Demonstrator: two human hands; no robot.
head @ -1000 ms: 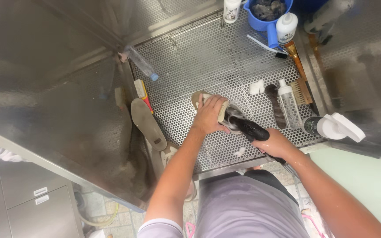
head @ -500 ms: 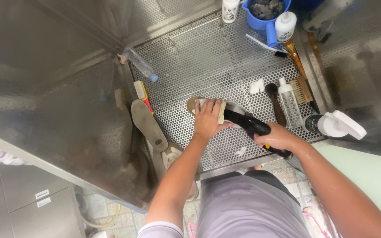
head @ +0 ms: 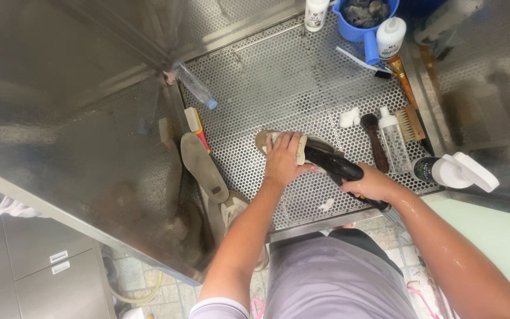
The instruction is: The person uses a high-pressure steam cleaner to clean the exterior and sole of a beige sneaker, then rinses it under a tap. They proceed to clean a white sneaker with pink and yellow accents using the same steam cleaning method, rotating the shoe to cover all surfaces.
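Perforated stainless steel forms the wash tray (head: 267,82) on which all the work sits, seen from the head camera looking straight down.

Left hand (head: 283,159): palm down, fingers spread and pressed flat over a tan insole (head: 302,146) lying near the middle of the tray, pinning it in place.

Right hand (head: 373,184): closed in a fist round the black handle of a spray nozzle (head: 334,165), whose front end meets the insole just beside the left hand. Forearm is wet.

Surroundings: a second insole (head: 203,166) leans at the tray's left edge, just beside a small red-and-yellow brush (head: 196,125) and near a clear plastic bottle (head: 195,87). To the right lie a dark-handled brush (head: 376,142), a slim clear bottle (head: 393,137) and a wooden scrubbing brush (head: 409,123). A white trigger sprayer (head: 458,171) lies at the right rim. A blue bucket (head: 362,25) stands at the far edge.
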